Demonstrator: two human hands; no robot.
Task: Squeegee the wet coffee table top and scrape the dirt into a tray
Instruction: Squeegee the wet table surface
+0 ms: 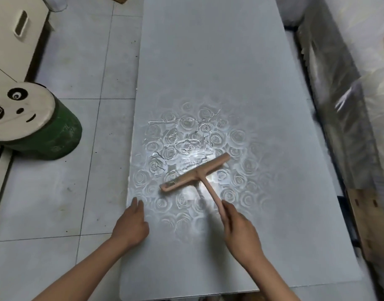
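right hand point(241, 232): fingers grip squeegee point(195, 173) handle | left hand point(131, 223): fingers relaxed on table top point(208, 61)

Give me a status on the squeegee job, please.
Right hand grips pink squeegee, blade on wet table top. Left hand rests at table's left edge. No tray in view.

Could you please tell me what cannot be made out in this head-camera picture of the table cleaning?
The tray: none in the head view; possibly beyond the frame edges.
Handle end of the squeegee: hidden inside the right hand.
Any dirt on the table top: lost in glare and rose pattern, head view.
Wrapped bundles at the right edge: blurred and cut off.
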